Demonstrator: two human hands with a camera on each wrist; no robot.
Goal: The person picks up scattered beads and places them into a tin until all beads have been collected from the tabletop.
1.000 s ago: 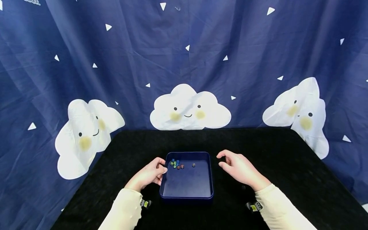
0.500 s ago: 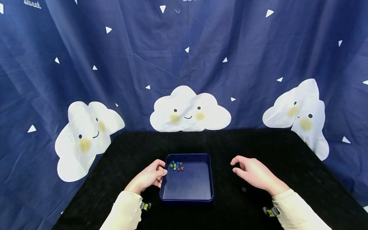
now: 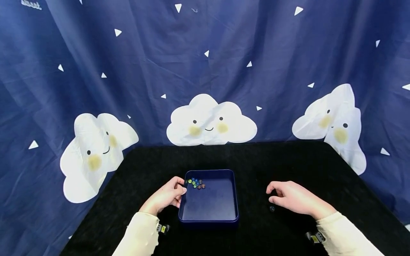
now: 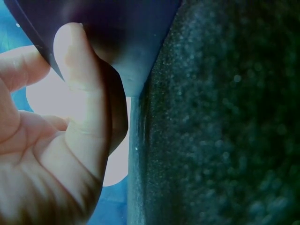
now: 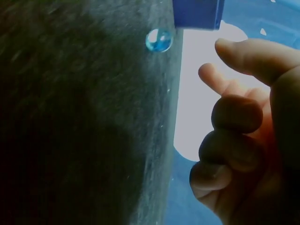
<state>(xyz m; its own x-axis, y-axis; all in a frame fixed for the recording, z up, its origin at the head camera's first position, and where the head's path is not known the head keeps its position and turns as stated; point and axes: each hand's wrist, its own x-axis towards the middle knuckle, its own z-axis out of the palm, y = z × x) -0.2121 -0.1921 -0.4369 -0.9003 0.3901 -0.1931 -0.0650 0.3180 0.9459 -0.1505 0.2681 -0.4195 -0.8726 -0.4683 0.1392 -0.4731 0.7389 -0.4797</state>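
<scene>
A square dark blue tray (image 3: 209, 208) stands on the black table, with several small glass marbles (image 3: 194, 184) clustered in its far left corner. My left hand (image 3: 164, 195) grips the tray's left wall, the thumb (image 4: 77, 61) on one side of the rim in the left wrist view. To the right of the tray, my right hand (image 3: 298, 200) hovers over the cloth and holds nothing. In the right wrist view its thumb and index finger are apart. Just below those fingertips lies a single marble (image 3: 272, 209); it looks clear with blue inside in the right wrist view.
Black cloth (image 3: 256, 234) covers the table around the tray. Behind it hangs a dark blue curtain (image 3: 224, 28) with white triangles and smiling clouds (image 3: 211, 135). Small cameras (image 3: 315, 237) sit at both wrists.
The loose marble in the tray has rolled left and joined the cluster. My right hand has moved right and toward me, away from the tray, near the marble on the cloth. The left hand stays put.
</scene>
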